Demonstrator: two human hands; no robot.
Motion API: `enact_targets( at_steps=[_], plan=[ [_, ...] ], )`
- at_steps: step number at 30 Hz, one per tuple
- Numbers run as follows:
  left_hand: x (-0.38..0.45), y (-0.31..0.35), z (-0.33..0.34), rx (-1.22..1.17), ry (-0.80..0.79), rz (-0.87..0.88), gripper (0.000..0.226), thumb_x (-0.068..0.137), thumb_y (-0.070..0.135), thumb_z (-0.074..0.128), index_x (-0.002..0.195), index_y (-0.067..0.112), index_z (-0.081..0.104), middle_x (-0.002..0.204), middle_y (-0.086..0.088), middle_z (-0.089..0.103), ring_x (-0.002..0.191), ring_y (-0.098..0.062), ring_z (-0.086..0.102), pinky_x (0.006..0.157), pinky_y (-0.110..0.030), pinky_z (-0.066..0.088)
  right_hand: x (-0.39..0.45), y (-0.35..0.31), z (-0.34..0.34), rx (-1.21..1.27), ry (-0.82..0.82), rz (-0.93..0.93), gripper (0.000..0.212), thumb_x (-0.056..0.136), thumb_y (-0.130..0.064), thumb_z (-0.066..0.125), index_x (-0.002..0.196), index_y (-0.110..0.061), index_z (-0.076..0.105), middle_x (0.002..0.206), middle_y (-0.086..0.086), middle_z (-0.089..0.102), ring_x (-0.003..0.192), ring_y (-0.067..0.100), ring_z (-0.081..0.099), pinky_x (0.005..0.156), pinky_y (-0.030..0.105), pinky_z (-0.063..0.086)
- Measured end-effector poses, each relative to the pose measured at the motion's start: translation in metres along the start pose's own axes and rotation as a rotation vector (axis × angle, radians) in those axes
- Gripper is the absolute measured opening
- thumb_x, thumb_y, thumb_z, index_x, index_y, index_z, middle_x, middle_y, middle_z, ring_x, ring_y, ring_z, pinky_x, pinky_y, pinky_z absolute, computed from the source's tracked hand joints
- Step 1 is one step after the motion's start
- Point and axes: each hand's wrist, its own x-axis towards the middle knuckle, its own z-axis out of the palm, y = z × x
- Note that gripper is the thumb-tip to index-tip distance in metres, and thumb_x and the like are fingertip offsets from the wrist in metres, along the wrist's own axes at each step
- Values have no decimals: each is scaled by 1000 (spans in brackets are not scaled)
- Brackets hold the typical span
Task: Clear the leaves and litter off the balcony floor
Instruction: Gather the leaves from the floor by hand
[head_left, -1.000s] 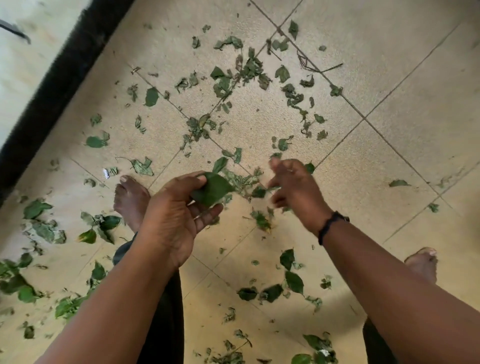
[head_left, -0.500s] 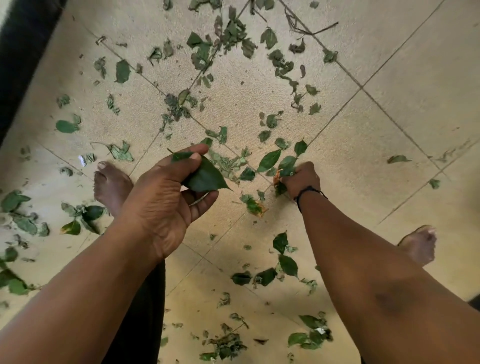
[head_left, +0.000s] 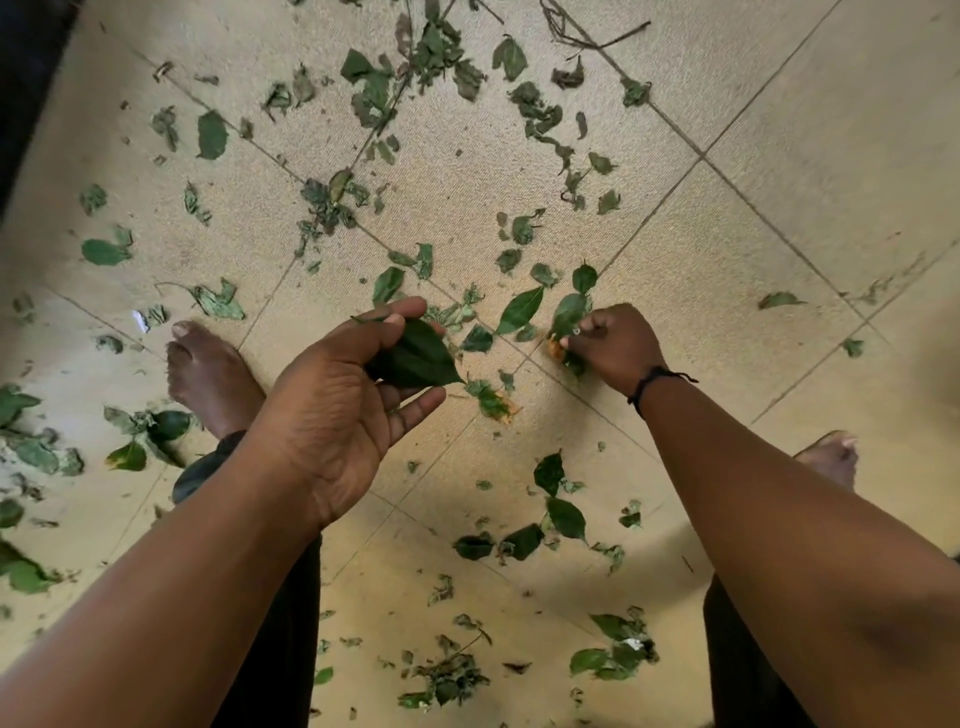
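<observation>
Over the last second my right hand has gone from hovering above the litter, fingers loosely bent, down to the pale yellow tiled balcony floor. Its grip is now curled tight around a small clump of green leaves with an orange scrap at its base, just right of where two tile seams cross. The leaves stick up out of the far side of the fist, so I judge the pick is made but not yet lifted.

My left hand has barely moved. It hangs above the floor with the palm turned inward, thumb and curled fingers pinching a broad dark green pointed leaf; that grip is half closed, only as far as the leaf needs.

So one more clump is about to leave the floor, and the left hand is serving as the collecting hand. The job is far from done. Loose leaves lie everywhere: a dense wilted scatter of dark leaves and thin twigs at the far side, a long green leaf just left of my right hand, a yellow-edged crumpled leaf nearer me, more by my bare left foot and between my legs. I see no bin or bag in view, so I cannot tell where the handfuls will go.
</observation>
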Motion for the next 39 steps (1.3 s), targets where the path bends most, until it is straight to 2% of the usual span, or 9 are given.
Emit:
enact_targets(
  at_steps=[3, 7, 11, 17, 22, 25, 29, 35, 39],
  plan=[
    [-1, 0, 1, 11, -12, -11, 25, 99, 19, 45, 106, 20, 70, 105, -3, 75, 95, -21, 73, 82, -35, 58, 14, -5, 10, -39, 96, -34, 22, 84, -9, 71, 84, 11, 63, 89, 25, 63, 75, 36, 58, 62, 36, 43],
    [0, 5, 2, 14, -24, -6, 24, 98, 21, 47, 102, 20, 70, 102, -2, 75, 90, -20, 73, 80, -34, 57, 23, -11, 26, -137, 103, 41, 37, 91, -12, 60, 125, -9, 44, 123, 14, 46, 82, 27, 50, 70, 31, 38],
    [1, 8, 3, 20, -23, -5, 24, 98, 21, 47, 98, 20, 71, 104, -2, 75, 91, -20, 73, 77, -33, 57, 25, -14, 30, -197, 79, 36, 56, 91, -12, 55, 141, -15, 29, 121, 9, 57, 98, 31, 59, 71, 32, 39],
    [0, 7, 4, 33, -25, -4, 25, 99, 21, 46, 98, 21, 71, 99, 0, 75, 87, -18, 73, 79, -33, 56, 16, -4, 20, -418, -41, -75, 21, 96, -20, 53, 116, -19, 59, 111, 9, 59, 101, 30, 57, 75, 31, 43],
    [0, 10, 2, 25, -22, -5, 25, 99, 21, 45, 97, 21, 71, 102, -2, 75, 86, -18, 73, 73, -30, 58, 23, 12, 8, -839, 5, -422, 28, 92, -6, 55, 118, -11, 65, 123, 15, 51, 100, 35, 51, 73, 35, 38],
    [0, 10, 2, 27, -21, -4, 25, 99, 22, 45, 98, 21, 70, 103, -2, 75, 88, -18, 73, 76, -31, 57, 29, 13, 4, -908, 25, -667, 35, 83, 4, 62, 117, -2, 64, 118, 23, 57, 82, 39, 58, 63, 40, 46],
    [1, 9, 2, 35, -17, -9, 25, 100, 22, 45, 97, 21, 70, 100, -1, 75, 87, -18, 73, 76, -31, 56, 40, 3, 2, -1003, -35, -818, 41, 74, 5, 73, 113, -4, 64, 99, 22, 61, 56, 31, 53, 48, 29, 36],
    [3, 8, 5, 46, -14, -12, 25, 99, 22, 46, 96, 22, 71, 102, -1, 75, 87, -18, 73, 74, -29, 59, 47, -2, -8, -1076, -71, -660, 27, 94, -13, 57, 120, -13, 60, 110, 13, 57, 90, 32, 56, 69, 34, 31],
    [3, 7, 6, 46, -19, -11, 25, 99, 22, 46, 97, 21, 71, 101, -1, 76, 89, -19, 73, 76, -31, 57, 44, -12, -5, -770, -229, -487, 7, 92, -17, 58, 99, -17, 58, 96, 4, 60, 92, 28, 55, 68, 31, 38]
  ],
)
